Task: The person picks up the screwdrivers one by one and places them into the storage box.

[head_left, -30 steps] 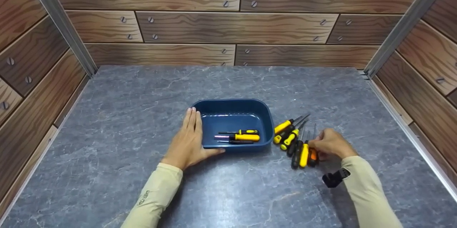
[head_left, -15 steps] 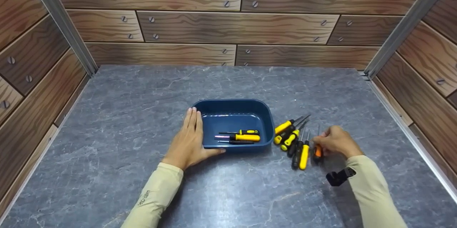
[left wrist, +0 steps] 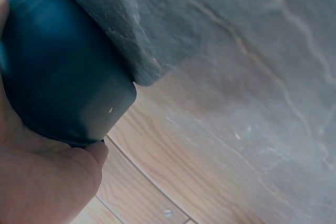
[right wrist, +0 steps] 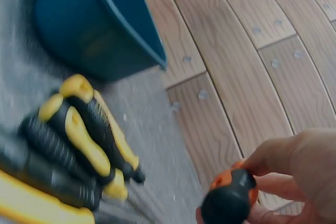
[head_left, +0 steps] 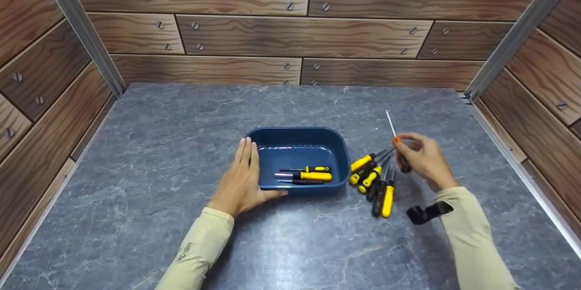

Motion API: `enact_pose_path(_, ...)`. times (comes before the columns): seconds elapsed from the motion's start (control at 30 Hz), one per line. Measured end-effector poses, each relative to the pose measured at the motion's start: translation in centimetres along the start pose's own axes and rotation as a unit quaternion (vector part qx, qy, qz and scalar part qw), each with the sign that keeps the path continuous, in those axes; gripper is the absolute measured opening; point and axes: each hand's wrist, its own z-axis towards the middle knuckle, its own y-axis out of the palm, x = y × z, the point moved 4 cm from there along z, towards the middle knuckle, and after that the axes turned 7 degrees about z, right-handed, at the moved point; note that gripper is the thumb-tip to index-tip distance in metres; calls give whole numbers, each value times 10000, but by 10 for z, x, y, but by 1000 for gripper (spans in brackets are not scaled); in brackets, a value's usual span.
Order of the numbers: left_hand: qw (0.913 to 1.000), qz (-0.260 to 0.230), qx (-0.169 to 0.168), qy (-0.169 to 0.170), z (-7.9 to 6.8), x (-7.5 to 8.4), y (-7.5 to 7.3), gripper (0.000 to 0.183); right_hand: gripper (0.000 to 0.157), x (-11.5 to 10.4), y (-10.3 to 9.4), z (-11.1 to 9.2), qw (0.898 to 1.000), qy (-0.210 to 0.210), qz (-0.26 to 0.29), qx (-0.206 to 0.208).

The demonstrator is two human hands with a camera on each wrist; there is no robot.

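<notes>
My right hand (head_left: 424, 158) grips a screwdriver with an orange and black handle (right wrist: 229, 198), its bare shaft (head_left: 391, 123) angled up and away from me. The hand is raised above the right end of a row of screwdrivers. With straight fingers, my left hand (head_left: 238, 179) rests along the left side of a dark blue rectangular bin (head_left: 297, 129), thumb by its near rim. In the left wrist view the thumb lies at the bin's edge (left wrist: 79, 141). Inside the bin lie a yellow-handled screwdriver (head_left: 316, 176), a small yellow and black one (head_left: 317, 169) and a dark one (head_left: 300, 182).
Right of the bin, several screwdrivers lie fanned out on the grey marbled table (head_left: 181, 113), among them a yellow-handled one (head_left: 388, 201) and a black and yellow one (head_left: 371, 179). Wood-patterned walls (head_left: 254, 36) with metal corner posts (head_left: 513, 31) stand around the table.
My right hand has lifted the orange and black screwdriver off the table at the right end of the row; its shaft has swung up and leans left. The left hand stays at the bin.
</notes>
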Motion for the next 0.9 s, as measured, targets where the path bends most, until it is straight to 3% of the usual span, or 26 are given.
enact_pose_path(0.23, 10000, 15, -31, -50, -1, 0, 1, 135, 38, -24, 28, 10, 9987, -364, 141, 333)
enact_pose_path(0.5, 9999, 31, 73, 72, 1, 0, 0, 134, 25, -50, 76, 23, 9883, -1453, -386, 256)
enact_pose_path(0.7, 10000, -24, -27, 15, 1, 0, 0, 135, 20, -56, 115, 23, 9702, -2332, -625, -224)
enact_pose_path(0.9, 9997, -21, -213, -119, 2, -1, 3, 135, 19, -51, 142, 21, 9550, -2568, -1254, -795)
